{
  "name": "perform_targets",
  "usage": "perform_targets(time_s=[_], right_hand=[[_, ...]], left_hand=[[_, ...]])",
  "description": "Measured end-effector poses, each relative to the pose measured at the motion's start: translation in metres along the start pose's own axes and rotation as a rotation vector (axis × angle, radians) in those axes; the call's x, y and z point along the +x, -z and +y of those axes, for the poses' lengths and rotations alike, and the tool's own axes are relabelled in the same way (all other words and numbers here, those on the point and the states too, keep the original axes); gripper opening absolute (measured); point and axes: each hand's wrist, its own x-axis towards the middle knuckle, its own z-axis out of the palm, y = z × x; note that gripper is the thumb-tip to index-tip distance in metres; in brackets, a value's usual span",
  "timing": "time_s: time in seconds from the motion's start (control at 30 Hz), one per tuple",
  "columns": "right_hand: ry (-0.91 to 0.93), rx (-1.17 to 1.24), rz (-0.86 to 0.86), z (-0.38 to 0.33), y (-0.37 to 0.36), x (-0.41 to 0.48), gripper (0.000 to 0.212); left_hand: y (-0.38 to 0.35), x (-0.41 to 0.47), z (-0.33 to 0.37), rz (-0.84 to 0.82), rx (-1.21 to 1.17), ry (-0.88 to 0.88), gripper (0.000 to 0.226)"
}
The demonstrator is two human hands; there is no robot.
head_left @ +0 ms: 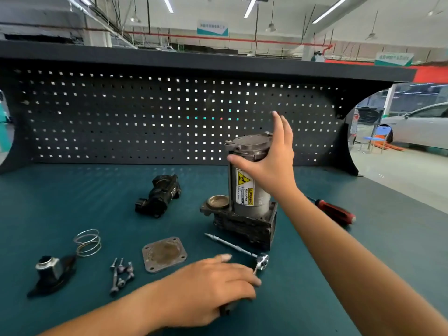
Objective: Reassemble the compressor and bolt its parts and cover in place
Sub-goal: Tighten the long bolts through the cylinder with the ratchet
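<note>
The compressor (247, 197) stands upright on the teal bench, a grey cylinder with a yellow warning label on a dark base. My right hand (269, 161) is at its top, the thumb across the front of the cylinder and the fingers straight up beside the cap. A ratchet with a long extension (261, 261) lies in front of the compressor. My left hand (208, 287) lies over its handle with the fingers curled round it. The square cover plate (164, 254) lies flat left of the ratchet, with several bolts (121, 275) in a small heap beside it.
A wire spring (87, 242), a black part with a metal sleeve (52, 272) and a black housing (158, 196) lie on the left of the bench. A red-handled screwdriver (335, 212) lies at the right behind my forearm. A pegboard (145, 117) backs the bench.
</note>
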Motion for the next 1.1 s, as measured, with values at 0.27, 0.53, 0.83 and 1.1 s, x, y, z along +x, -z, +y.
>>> perform_targets(time_s=[0.27, 0.53, 0.83, 1.1], right_hand=[[-0.226, 0.405, -0.065, 0.015, -0.014, -0.012, 0.131], [-0.203, 0.488, 0.001, 0.024, -0.024, -0.018, 0.099], [-0.174, 0.504, 0.036, 0.021, -0.023, -0.016, 0.067], [-0.201, 0.482, 0.005, 0.020, -0.025, -0.018, 0.070]], left_hand=[[0.060, 0.002, -0.026, 0.267, 0.051, 0.116, 0.061], [0.156, 0.085, -0.085, 0.082, 0.116, 0.417, 0.080], [0.171, 0.128, -0.088, -0.385, 0.229, 0.415, 0.075], [0.172, 0.131, -0.092, -0.461, 0.348, 0.411, 0.084]])
